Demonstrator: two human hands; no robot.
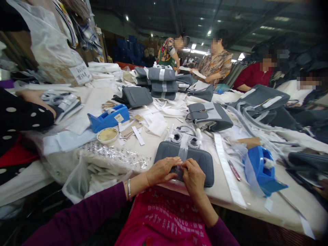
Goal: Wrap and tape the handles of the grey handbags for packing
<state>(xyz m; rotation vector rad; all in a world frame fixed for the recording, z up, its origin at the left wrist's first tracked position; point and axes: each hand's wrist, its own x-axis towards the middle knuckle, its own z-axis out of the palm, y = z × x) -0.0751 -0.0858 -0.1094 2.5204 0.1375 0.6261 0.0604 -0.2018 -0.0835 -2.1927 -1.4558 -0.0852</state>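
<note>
Grey pouch (184, 160), soft and light by the look, flat on worktop (256, 201) left of blue tape dispenser (261, 171); left hand (161, 171) and right hand (193, 176) grip pinched narrow on its clear wrap strip (183, 150), best held at near edge.

The person's left hand (161, 171) and right hand (193, 177) are covering the near edge of the flat grey padded bag (169, 152), hiding what the fingertips are pinching. The frame's right edge is cutting off a dark bag (311, 167).
</note>
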